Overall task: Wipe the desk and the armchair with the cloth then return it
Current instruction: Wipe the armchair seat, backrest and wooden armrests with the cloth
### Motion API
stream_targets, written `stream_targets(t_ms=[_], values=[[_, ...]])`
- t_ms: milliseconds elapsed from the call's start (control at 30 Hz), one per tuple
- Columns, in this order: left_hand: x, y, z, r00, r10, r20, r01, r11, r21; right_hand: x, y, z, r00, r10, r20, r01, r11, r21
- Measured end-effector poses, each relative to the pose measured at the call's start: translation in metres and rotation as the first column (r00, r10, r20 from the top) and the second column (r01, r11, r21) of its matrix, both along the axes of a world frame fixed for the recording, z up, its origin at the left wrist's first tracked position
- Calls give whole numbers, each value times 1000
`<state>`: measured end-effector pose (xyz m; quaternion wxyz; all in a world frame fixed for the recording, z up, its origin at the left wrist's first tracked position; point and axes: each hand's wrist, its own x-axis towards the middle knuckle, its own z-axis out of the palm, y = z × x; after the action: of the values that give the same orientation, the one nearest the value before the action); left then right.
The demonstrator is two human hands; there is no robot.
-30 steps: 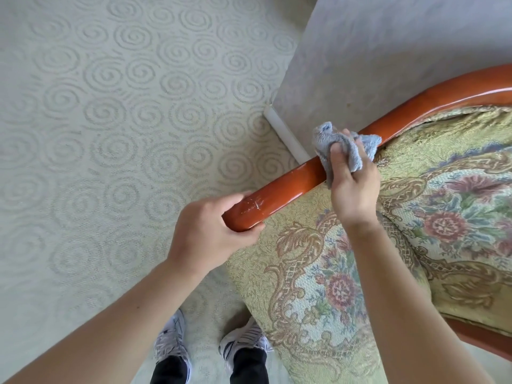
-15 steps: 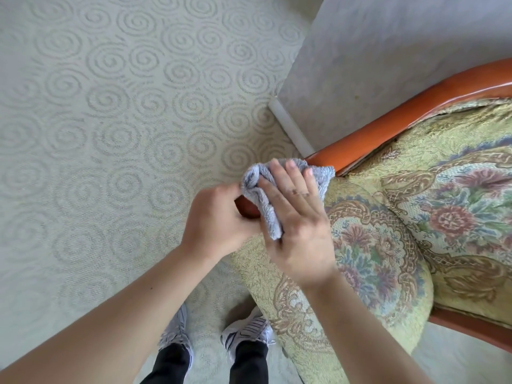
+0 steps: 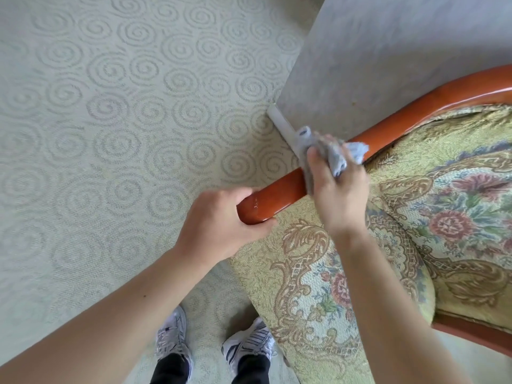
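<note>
Nearest the camera, two white trainers (image 3: 213, 343) stand on the pale carpet (image 3: 110, 134) with its spiral pattern, toes toward the armchair (image 3: 415, 245). Both bare forearms reach up from the lower edge of the view.

The left hand (image 3: 219, 225) is wrapped around the rounded near end of the armchair's wooden armrest (image 3: 279, 189), fingers curled over the top and thumb pressed underneath, gripping it firmly. The armrest is glossy orange-brown, and its long axis runs diagonally, from that end at lower left up toward the upper right, where it curves round into the chair's back rail.

Further along the same rail, the right hand (image 3: 339, 187) is clenched around the cloth (image 3: 332, 151), a grey-blue rag bunched into a loose wad. The hand presses the cloth against the top of the armrest, with folds sticking out past the fingertips on the far side and to the right (this part is blurred, so the exact finger placement is hard to read). The two hands are apart, with a bare stretch of wood between them.

To the right lies the seat cushion, in yellow-green floral tapestry. Beyond the armrest stands a grey textured wall (image 3: 388, 65) with a white skirting board (image 3: 281, 124) at its foot, just beside the cloth.
</note>
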<state>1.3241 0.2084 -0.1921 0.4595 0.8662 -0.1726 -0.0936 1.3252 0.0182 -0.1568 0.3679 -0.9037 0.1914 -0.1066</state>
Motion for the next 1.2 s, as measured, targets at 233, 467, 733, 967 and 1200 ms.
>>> stream_targets(t_ms=[233, 467, 733, 967, 1200], values=[[-9, -5, -2, 991, 131, 26, -125, 980, -154, -56, 36, -21, 803, 578, 143, -516, 796, -318], [-1, -2, -3, 999, 17, 40, -16, 1000, -21, 12, -17, -17, 865, 399, 303, -239, 861, -450], [21, -26, 25, 989, -147, 7, 138, 944, 299, 55, -103, -5, 994, 48, 94, -5, 910, -415], [53, -103, 32, 980, -201, -12, 186, 880, 438, 12, -66, -24, 963, 211, 168, -155, 943, -296], [68, -125, 21, 962, -88, -259, 204, 862, 464, 51, -160, -13, 929, 367, 54, -249, 725, -642]])
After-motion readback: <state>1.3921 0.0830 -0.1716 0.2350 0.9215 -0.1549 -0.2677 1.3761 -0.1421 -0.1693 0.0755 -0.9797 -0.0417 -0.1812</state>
